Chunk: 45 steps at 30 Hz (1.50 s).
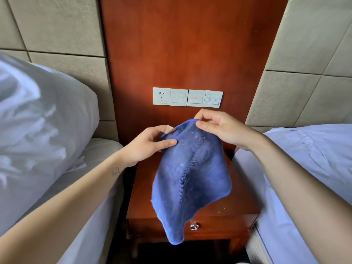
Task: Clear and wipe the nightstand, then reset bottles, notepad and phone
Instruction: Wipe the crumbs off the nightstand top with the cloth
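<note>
Two hands hold one blue cloth (pixel 192 178) in the air above the counter (pixel 242 199), which stands at the centre of the view between two beds. The left hand (pixel 150 143), at 9 o'clock from the cloth's top edge, has its grip closed in a pinch: the thumb lies flat on the near face, while the fingers (pixel 167 129) curl behind the fabric and are mostly hidden. The right hand (pixel 222 128), at 1 o'clock from the cloth, pinches the uppermost corner between thumb and forefinger; its other fingers are curled in behind. The cloth hangs slack toward 6 o'clock, pale specks on its face, its lowest corner below the counter's front edge. It covers much of the counter top, so what lies under it cannot be told; only strips at 3 o'clock and 9 o'clock show bare red-brown wood. The drawer knob (pixel 194 226) is partly covered by the cloth's hem. At 12 o'clock, a row of wall switches (pixel 187 98) sits on a wooden panel (pixel 181 44); their markings are too small to read. The pillow (pixel 38 115) at 9 o'clock is blurred. The right bed (pixel 308 149) at 3 o'clock is cut off by the frame. The space under the counter is too dark to make out.
</note>
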{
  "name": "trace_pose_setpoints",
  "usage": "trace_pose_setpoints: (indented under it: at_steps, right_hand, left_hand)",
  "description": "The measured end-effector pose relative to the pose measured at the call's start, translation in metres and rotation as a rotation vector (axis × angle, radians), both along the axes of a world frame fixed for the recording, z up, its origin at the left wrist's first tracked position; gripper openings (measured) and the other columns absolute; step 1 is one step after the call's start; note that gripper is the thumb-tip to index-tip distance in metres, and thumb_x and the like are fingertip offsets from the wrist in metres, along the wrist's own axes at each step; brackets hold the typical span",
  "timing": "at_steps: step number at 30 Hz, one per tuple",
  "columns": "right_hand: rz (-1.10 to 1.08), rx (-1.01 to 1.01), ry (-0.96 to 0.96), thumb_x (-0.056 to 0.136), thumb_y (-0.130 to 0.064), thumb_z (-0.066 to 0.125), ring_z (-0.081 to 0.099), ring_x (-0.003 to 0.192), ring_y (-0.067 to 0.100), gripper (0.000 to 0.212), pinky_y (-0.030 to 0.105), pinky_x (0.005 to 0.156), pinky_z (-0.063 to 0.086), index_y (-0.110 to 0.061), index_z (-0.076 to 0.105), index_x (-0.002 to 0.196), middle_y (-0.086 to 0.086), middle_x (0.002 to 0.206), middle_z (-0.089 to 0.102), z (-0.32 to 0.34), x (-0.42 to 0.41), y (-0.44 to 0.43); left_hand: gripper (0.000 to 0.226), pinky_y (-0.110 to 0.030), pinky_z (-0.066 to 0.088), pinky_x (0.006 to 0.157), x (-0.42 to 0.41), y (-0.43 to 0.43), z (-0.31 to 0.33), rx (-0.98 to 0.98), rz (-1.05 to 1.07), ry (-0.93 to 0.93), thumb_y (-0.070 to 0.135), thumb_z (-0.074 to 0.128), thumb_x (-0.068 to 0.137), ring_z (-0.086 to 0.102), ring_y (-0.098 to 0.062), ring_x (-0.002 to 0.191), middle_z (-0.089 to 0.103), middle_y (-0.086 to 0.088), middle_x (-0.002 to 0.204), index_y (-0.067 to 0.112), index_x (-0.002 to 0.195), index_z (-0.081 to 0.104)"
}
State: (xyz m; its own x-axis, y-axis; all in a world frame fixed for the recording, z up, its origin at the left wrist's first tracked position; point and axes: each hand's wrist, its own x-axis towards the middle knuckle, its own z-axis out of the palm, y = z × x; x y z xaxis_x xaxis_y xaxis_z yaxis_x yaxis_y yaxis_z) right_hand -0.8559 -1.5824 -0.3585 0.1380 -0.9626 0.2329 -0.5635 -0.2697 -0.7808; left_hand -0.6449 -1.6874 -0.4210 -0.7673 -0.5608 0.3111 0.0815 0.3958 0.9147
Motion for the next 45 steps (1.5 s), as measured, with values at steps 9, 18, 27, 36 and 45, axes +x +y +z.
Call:
trace_pose_setpoints:
  at_steps: [9,18,27,36,45]
  right_hand:
    - [0.017,0.358,0.041,0.076,-0.028,0.072,0.054,0.08,0.013,0.018,0.038,0.073,0.04,-0.015,0.069,0.088,0.005,0.086,0.069,-0.09,-0.024,0.021]
    - [-0.04,0.263,-0.17,0.078,-0.018,0.063,0.059,0.078,0.006,0.014,0.016,0.074,0.046,-0.012,0.065,0.091,-0.003,0.081,0.068,-0.068,-0.046,0.017]
    - [-0.159,0.402,0.041,0.089,-0.001,0.064,0.066,0.074,0.002,0.014,0.012,0.069,0.047,-0.013,0.07,0.093,-0.001,0.083,0.073,-0.085,-0.075,-0.019]
    - [-0.508,0.184,0.36,0.083,-0.016,0.071,0.065,0.083,0.016,0.018,0.03,0.076,0.05,-0.033,0.067,0.078,-0.007,0.081,0.068,-0.146,-0.099,-0.085]
    - [-0.478,0.086,0.533,0.084,-0.023,0.064,0.063,0.081,0.012,0.009,0.03,0.072,0.051,-0.032,0.064,0.085,-0.014,0.083,0.067,-0.168,-0.063,-0.056]
  left_hand:
    - [0.012,-0.014,0.039,0.056,0.014,-0.003,0.011,-0.117,0.05,-0.063,0.008,0.07,0.084,0.049,-0.003,0.066,0.058,0.011,0.071,0.014,0.082,0.06]
    - [0.001,-0.012,0.046,0.07,0.058,-0.036,0.025,-0.244,0.234,-0.131,0.005,0.069,0.082,0.058,0.0,0.071,0.069,0.008,0.073,0.005,0.083,0.068]
    - [0.02,-0.037,0.05,0.076,0.042,-0.074,-0.025,-0.19,0.306,-0.361,0.006,0.07,0.086,0.06,-0.008,0.078,0.073,-0.006,0.085,0.025,0.08,0.073]
    - [0.023,-0.016,0.042,0.071,0.006,-0.119,-0.092,-0.291,0.524,-0.466,0.019,0.069,0.087,0.059,0.008,0.075,0.071,0.018,0.082,0.041,0.079,0.072]
    - [0.026,-0.012,0.045,0.08,0.032,-0.114,-0.146,-0.406,0.515,-0.383,0.006,0.072,0.083,0.06,0.005,0.084,0.067,0.017,0.09,0.031,0.091,0.073]
